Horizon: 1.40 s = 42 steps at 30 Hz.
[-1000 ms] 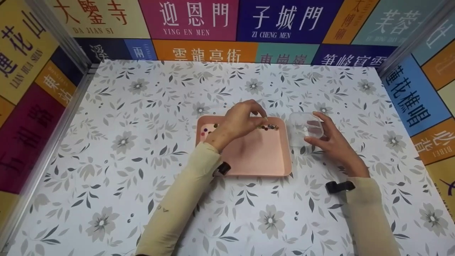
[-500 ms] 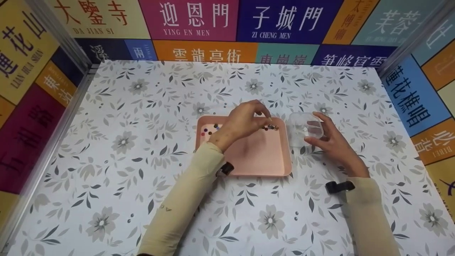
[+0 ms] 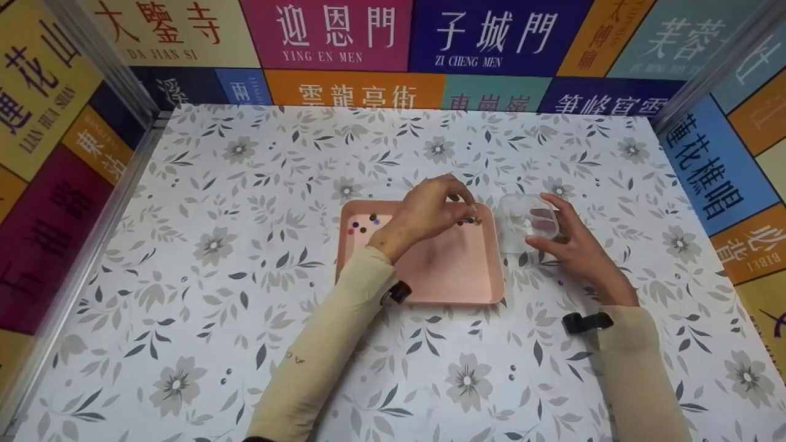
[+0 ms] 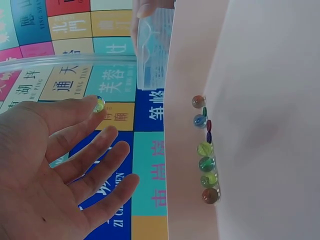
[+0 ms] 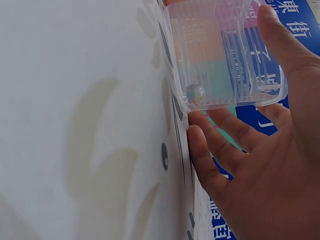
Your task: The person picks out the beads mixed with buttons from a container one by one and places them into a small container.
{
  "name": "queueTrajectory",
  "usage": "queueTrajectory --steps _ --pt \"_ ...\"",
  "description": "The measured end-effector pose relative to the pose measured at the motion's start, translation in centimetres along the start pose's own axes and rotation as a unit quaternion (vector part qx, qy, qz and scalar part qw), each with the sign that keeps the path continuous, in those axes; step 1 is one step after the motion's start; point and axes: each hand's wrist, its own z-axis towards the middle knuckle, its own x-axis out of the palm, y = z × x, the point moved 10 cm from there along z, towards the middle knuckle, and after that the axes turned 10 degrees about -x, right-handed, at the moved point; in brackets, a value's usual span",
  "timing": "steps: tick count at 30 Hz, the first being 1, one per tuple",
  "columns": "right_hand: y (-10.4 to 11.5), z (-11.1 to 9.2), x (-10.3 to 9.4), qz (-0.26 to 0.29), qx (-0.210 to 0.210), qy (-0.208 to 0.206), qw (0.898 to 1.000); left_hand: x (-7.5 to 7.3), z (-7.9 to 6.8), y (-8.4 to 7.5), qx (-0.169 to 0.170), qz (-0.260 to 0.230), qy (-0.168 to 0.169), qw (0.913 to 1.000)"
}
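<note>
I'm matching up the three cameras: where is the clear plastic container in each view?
Head: clear plastic container right of centre, beside the pink tray.
Left wrist: top middle, beside the tray wall.
Right wrist: top, right of centre.
Shared landmark: the right hand holding it.

Floral tabletop (image 3: pixel 184 288): tray (image 3: pixel 457 270), apparently plastic box (image 3: pixel 517 224).

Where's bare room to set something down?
Free: floral tabletop left of the pink tray, behind it towards the lettered wall panels, and in front between the sleeves; also the tray's near-right floor. Crowded: the tray's far edge, with marbles and the left hand above, and just right, where the right hand holds the clear plastic box.
</note>
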Motion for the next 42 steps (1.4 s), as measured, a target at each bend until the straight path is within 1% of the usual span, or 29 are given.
queueTrajectory --steps 7,11,16,20,27,31,35,39,42 --pt "0.1 0.0 0.0 0.005 0.001 -0.005 1.000 0.7 0.2 0.2 0.001 -0.010 0.007 0.9999" --pt "0.1 0.1 0.0 0.012 -0.001 -0.005 1.000 1.0 0.3 0.3 0.000 -0.004 0.008 1.0000" --pt "0.1 0.1 0.1 0.024 -0.003 -0.007 1.000 1.2 0.2 0.0 0.000 0.004 0.010 0.9999" --pt "0.0 0.0 0.2 0.016 -0.001 -0.005 1.000 1.4 0.1 -0.3 0.005 0.001 0.014 0.9999" --pt "-0.3 -0.2 0.0 -0.029 0.018 0.005 0.999 1.8 0.0 -0.5 0.000 -0.004 0.018 0.9998" --pt "-0.2 -0.1 -0.1 -0.026 0.021 0.005 0.999 1.9 0.1 -0.7 0.000 0.003 0.021 0.9998" --pt "-0.2 -0.1 -0.1 -0.021 0.035 0.008 0.999 2.1 0.3 -1.1 0.002 0.009 0.029 0.9995" --pt "0.0 0.0 0.1 -0.005 0.047 0.024 0.999 2.3 0.4 -1.3 0.001 0.016 0.032 0.9994" --pt "0.3 0.0 -0.2 0.001 0.054 0.035 0.998 2.4 0.5 -1.6 0.003 0.018 0.033 0.9993"
